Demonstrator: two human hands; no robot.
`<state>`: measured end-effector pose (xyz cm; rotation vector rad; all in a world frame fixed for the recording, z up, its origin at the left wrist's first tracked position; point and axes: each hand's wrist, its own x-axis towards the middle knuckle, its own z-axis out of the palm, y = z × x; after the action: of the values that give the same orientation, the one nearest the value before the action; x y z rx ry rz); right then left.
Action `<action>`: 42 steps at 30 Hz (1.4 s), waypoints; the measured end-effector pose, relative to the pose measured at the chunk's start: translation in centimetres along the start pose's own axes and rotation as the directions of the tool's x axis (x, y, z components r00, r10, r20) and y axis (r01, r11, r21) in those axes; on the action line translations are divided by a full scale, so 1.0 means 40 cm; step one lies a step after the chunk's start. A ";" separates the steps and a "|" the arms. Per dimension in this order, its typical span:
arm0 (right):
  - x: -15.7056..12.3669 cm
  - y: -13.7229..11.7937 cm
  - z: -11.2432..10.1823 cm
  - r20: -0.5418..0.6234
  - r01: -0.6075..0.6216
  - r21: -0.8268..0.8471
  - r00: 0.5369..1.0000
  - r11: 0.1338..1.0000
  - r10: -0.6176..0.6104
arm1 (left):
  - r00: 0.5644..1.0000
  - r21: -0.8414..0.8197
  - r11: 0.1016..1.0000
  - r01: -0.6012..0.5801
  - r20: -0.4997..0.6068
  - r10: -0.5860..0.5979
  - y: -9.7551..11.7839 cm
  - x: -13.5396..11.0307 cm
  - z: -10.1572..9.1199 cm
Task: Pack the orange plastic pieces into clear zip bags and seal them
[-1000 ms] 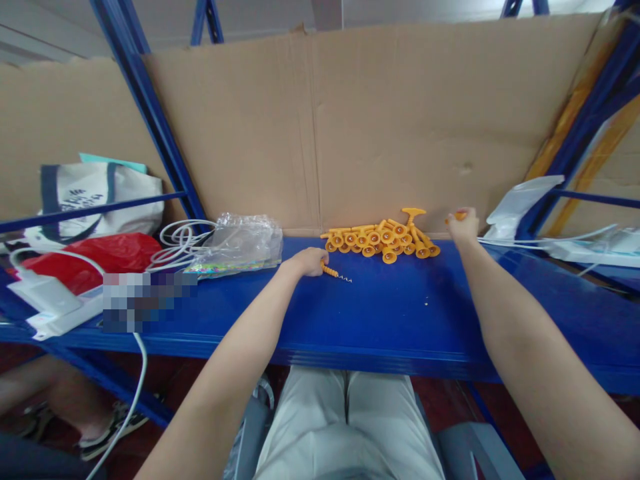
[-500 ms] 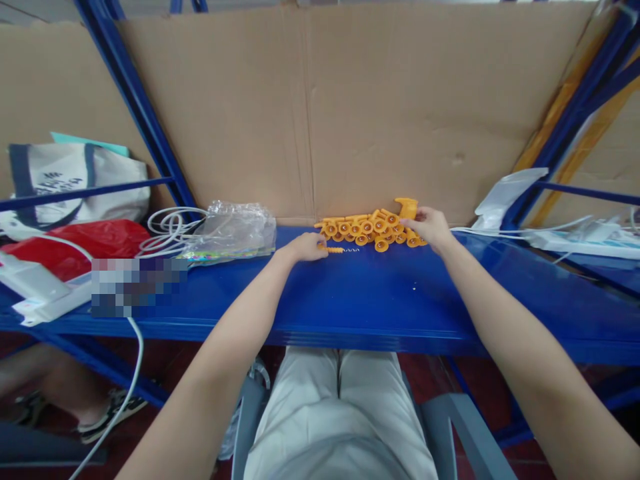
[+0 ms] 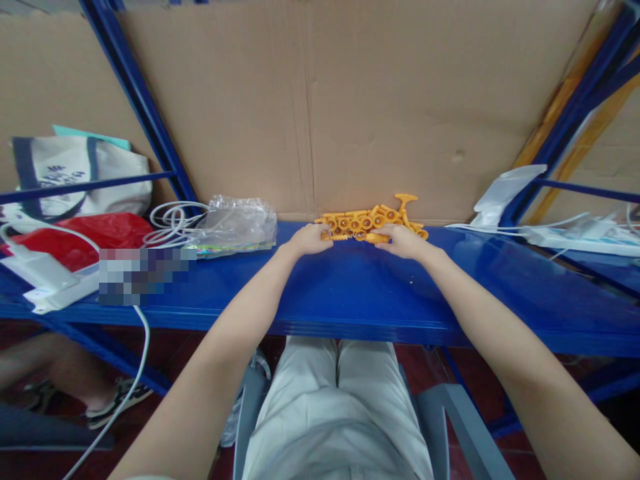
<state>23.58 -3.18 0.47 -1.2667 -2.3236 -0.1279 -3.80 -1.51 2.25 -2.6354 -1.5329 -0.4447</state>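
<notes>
My left hand (image 3: 314, 240) is closed around one end of a thin ribbed orange plastic rod (image 3: 342, 237), which points right. Facing it, my right hand (image 3: 406, 241) pinches an orange tube-like piece (image 3: 377, 238) whose end points left. A small gap lies between the two pieces. Just behind both hands is a pile of orange bell-mouthed plastic parts (image 3: 367, 222), several with round openings toward me. A T-shaped orange piece (image 3: 405, 198) stands up at the pile's right, against the cardboard. My fingertips are partly hidden.
The blue shelf top (image 3: 350, 293) runs across, backed by a cardboard panel (image 3: 400, 100). At left are a clear plastic bag (image 3: 235, 227), coiled white cable (image 3: 173, 223), a red bag (image 3: 107, 233) and a power strip (image 3: 65, 287). A white plastic piece (image 3: 505, 197) leans at right.
My right hand has moved left from the upright orange piece at the pile's right, and now holds an orange piece near the rod. My left hand keeps the rod, slightly farther back.
</notes>
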 end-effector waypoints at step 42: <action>-0.002 0.019 0.029 -0.014 -0.088 0.542 0.993 0.836 0.113 | 0.992 -0.109 0.993 -0.034 -0.128 0.020 0.035 -0.001 0.038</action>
<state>23.80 -2.46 -0.67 -1.0673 -2.0322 0.5014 -2.27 -1.95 0.92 -2.6468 -1.4733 -0.7009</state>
